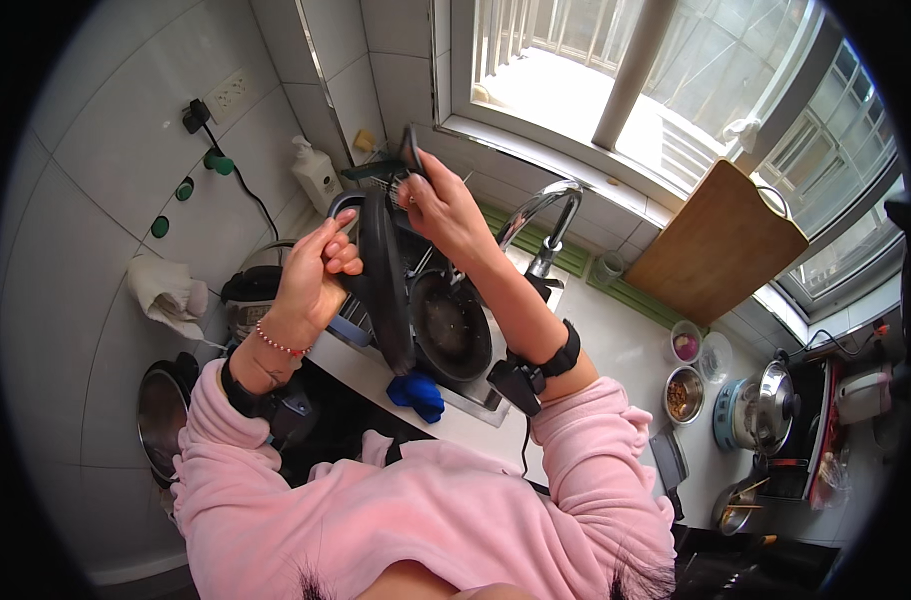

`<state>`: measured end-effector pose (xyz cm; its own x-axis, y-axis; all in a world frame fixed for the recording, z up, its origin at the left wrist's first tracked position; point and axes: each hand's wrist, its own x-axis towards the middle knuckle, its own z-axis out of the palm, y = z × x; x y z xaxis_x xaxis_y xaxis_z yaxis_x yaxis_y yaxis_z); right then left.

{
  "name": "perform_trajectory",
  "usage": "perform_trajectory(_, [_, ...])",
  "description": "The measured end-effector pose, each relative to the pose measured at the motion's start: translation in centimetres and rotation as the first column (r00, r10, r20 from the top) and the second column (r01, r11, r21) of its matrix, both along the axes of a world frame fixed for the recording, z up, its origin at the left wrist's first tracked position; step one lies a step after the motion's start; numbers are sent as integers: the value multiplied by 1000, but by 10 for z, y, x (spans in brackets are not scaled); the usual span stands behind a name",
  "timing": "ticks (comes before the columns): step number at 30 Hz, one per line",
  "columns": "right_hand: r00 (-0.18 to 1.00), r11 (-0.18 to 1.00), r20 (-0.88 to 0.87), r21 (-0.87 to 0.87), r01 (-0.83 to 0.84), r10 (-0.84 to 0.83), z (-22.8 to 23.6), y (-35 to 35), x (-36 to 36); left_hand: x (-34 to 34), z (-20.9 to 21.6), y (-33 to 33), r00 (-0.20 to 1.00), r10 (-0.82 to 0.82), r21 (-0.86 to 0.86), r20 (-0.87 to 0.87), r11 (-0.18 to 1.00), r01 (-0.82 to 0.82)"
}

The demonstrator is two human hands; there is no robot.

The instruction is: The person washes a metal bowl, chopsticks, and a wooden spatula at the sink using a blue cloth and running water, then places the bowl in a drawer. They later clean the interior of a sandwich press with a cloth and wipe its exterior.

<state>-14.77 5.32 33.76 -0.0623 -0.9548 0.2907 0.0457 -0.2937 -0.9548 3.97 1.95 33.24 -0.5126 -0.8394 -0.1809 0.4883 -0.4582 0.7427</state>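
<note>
My left hand [321,260] is closed on the grey looped handle [344,205] of a black round pan [383,290], tilted upright and seen nearly edge-on above the sink. Just right of it, my right hand [434,208] is raised, its fingers curled around a dark piece with a rounded, loop-like end [411,148]; what kind of thing this is, I cannot make out. Below my right forearm, a second black pan [452,328] lies in the sink beside the faucet [546,225], its inside spotted with light marks. A blue cloth [416,396] rests at the sink's front edge.
A white pump bottle [317,178] stands behind my left hand. On the right, a wooden cutting board [718,243] leans at the window. Farther right are a metal bowl of food [684,394] and a lidded pot [761,410]. Another pan [163,415] hangs at the left wall.
</note>
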Motion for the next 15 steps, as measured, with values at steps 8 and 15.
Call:
perform_trajectory(8, [750,803,-287,201,-561,596,8,95,57,19,-8,-4,958,-145,103,-248,979,175])
perform_trajectory(15, [852,855,474,327,-403,220,-93,149,36,44,-21,0,964,-179,126,-198,970,206])
